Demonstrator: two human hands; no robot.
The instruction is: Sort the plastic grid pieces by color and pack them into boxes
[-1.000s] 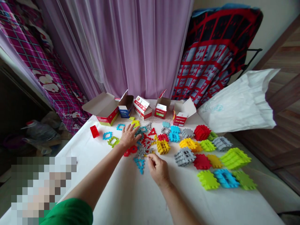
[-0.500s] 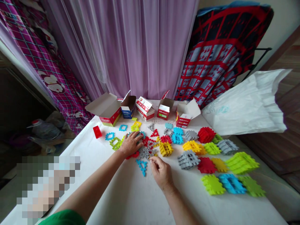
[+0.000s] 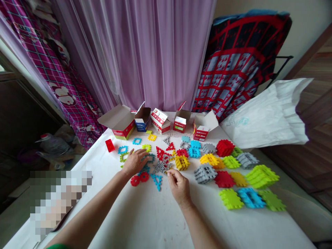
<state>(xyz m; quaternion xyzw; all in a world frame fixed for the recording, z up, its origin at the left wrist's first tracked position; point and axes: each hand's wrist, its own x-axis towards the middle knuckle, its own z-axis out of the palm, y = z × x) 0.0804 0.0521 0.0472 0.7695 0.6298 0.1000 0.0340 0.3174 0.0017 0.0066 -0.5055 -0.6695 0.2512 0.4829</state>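
Observation:
My left hand [image 3: 135, 162] lies spread, palm down, over blue and lime-green plastic building pieces on the left of the loose pile. Beside its wrist are red round pieces [image 3: 140, 178]. My right hand [image 3: 179, 186] is closed in a pinch at the pile's near right side; a bit of yellow shows by its fingertips, too small to name. Between the hands lie grey triangle pieces [image 3: 163, 165] and a blue triangle piece [image 3: 156, 182]. Red triangle pieces [image 3: 160, 152] sit just beyond, and a yellow window-piece stack [image 3: 182, 162] stands beyond my right hand.
Several opened cardboard boxes [image 3: 160, 121] line the table's back. Sorted stacks, including grey window pieces [image 3: 205, 173] and lime-green ones [image 3: 261, 175], fill the right side. A red plastic box [image 3: 109, 145] is at the left edge. A white bag [image 3: 269, 114] stands at the right.
My left hand has shifted left, uncovering red triangle pieces and the red round pieces. My right hand stays pinched near the same spot. The whole view has moved slightly.

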